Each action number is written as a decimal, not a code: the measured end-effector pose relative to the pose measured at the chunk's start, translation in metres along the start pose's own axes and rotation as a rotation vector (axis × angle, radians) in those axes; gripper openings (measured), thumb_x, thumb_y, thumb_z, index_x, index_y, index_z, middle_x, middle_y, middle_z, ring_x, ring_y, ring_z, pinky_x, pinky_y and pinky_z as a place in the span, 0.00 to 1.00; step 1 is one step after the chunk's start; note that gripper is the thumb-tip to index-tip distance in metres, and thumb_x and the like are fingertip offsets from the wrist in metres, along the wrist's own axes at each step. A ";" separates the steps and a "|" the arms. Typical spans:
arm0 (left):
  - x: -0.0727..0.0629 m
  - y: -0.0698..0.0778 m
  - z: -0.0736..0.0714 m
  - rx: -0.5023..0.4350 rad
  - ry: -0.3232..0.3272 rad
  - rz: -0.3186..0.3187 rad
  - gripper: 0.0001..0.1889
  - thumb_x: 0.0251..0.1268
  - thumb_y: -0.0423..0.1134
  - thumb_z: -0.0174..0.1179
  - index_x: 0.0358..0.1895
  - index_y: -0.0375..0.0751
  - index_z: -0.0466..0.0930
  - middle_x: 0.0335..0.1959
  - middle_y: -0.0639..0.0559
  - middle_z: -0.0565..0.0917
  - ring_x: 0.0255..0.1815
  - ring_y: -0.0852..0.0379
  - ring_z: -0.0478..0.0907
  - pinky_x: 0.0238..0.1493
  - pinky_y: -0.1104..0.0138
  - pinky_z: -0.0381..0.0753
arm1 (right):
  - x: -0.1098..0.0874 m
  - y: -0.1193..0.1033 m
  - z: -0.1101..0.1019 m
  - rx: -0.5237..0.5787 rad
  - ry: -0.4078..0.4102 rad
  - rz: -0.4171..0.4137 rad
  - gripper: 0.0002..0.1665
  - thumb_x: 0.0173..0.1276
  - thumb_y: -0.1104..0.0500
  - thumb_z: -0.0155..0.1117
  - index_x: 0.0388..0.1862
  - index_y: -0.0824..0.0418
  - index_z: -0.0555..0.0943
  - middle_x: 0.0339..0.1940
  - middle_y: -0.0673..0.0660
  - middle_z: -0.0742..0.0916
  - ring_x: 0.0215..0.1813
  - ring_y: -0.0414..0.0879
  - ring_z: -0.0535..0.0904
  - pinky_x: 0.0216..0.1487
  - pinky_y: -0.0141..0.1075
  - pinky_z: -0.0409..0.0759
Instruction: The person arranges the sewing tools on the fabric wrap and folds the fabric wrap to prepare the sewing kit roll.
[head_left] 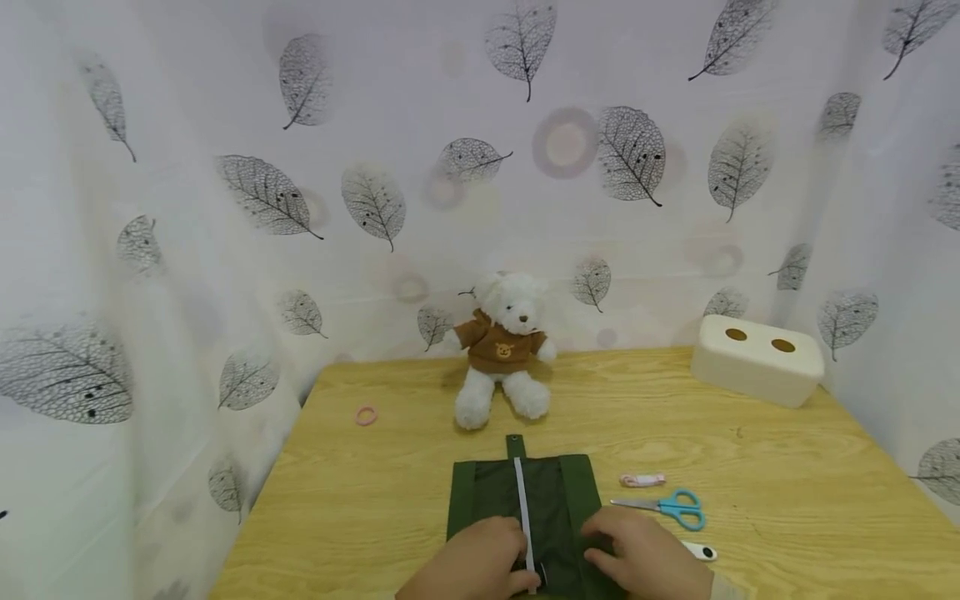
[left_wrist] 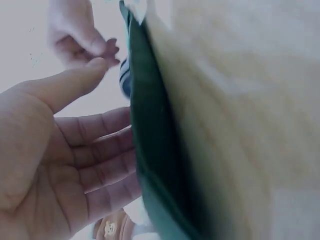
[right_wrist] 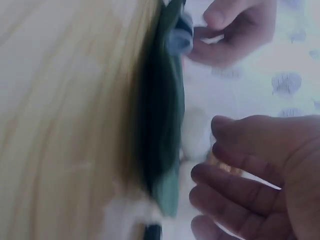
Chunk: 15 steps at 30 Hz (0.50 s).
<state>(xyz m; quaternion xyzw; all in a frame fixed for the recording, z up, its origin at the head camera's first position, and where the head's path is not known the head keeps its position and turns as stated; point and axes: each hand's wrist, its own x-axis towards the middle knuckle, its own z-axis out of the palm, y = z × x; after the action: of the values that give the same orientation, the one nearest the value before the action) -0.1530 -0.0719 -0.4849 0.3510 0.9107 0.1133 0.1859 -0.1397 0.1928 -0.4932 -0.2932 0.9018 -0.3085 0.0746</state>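
A dark green fabric case [head_left: 495,492] lies unfolded on the table, a light grey strip [head_left: 522,500] down its middle and a snap tab [head_left: 514,446] at its far end. On its left near part rests my left hand [head_left: 476,560], fingers fairly straight against the fabric [left_wrist: 150,130] in the left wrist view. My right hand [head_left: 647,554] is at the case's right edge with loosely bent fingers; the right wrist view shows these fingers [right_wrist: 235,185] apart from the fabric, holding nothing. A small dark roll-like end [right_wrist: 180,40] shows at the near edge, beside the left hand.
Right of the case lie blue-handled scissors [head_left: 678,507], a pink-and-white bundle [head_left: 642,481] and a white-handled item [head_left: 701,551], partly hidden. A teddy bear [head_left: 502,350] sits behind. A pink ring [head_left: 366,416] lies left; a cream box [head_left: 757,367] stands back right.
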 end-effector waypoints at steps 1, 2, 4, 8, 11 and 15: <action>0.000 -0.001 -0.002 0.005 0.013 0.009 0.13 0.70 0.54 0.62 0.30 0.54 0.83 0.27 0.65 0.73 0.26 0.70 0.69 0.30 0.74 0.74 | -0.003 0.004 -0.003 -0.028 0.022 0.007 0.10 0.68 0.51 0.71 0.45 0.52 0.86 0.40 0.42 0.86 0.39 0.33 0.80 0.36 0.34 0.81; 0.001 -0.003 -0.004 0.024 0.032 0.025 0.11 0.71 0.54 0.62 0.32 0.55 0.83 0.28 0.66 0.74 0.27 0.71 0.69 0.31 0.75 0.74 | -0.007 0.007 -0.005 -0.062 0.044 0.017 0.10 0.67 0.52 0.72 0.45 0.52 0.86 0.40 0.43 0.86 0.39 0.34 0.80 0.36 0.34 0.81; 0.003 -0.006 -0.007 0.042 0.042 0.057 0.08 0.73 0.51 0.61 0.38 0.56 0.84 0.32 0.66 0.75 0.30 0.71 0.71 0.33 0.76 0.75 | -0.015 0.012 -0.010 -0.128 0.084 0.042 0.11 0.65 0.53 0.74 0.44 0.52 0.85 0.41 0.44 0.86 0.40 0.39 0.82 0.36 0.35 0.82; 0.008 -0.011 -0.010 0.063 0.013 0.082 0.06 0.74 0.44 0.61 0.49 0.58 0.84 0.39 0.65 0.78 0.38 0.69 0.74 0.38 0.75 0.77 | -0.027 0.019 -0.017 -0.279 0.142 0.088 0.13 0.60 0.54 0.77 0.43 0.52 0.85 0.42 0.44 0.84 0.45 0.45 0.82 0.40 0.38 0.83; 0.011 -0.012 -0.009 0.073 -0.018 0.084 0.11 0.73 0.41 0.62 0.53 0.61 0.85 0.42 0.64 0.78 0.42 0.67 0.74 0.39 0.73 0.77 | -0.033 0.026 -0.021 -0.324 0.160 0.105 0.15 0.57 0.55 0.79 0.43 0.53 0.86 0.41 0.44 0.82 0.42 0.43 0.79 0.39 0.38 0.81; 0.014 -0.012 -0.008 0.092 -0.045 0.087 0.15 0.70 0.39 0.64 0.54 0.65 0.85 0.43 0.63 0.76 0.41 0.67 0.71 0.39 0.72 0.76 | -0.040 0.033 -0.026 -0.330 0.155 0.122 0.18 0.54 0.56 0.80 0.43 0.55 0.87 0.40 0.44 0.81 0.40 0.39 0.75 0.37 0.35 0.79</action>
<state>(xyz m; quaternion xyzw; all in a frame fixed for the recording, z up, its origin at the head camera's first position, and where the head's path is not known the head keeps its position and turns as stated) -0.1733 -0.0722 -0.4853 0.4007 0.8945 0.0714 0.1851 -0.1313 0.2496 -0.4940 -0.2216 0.9593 -0.1730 -0.0256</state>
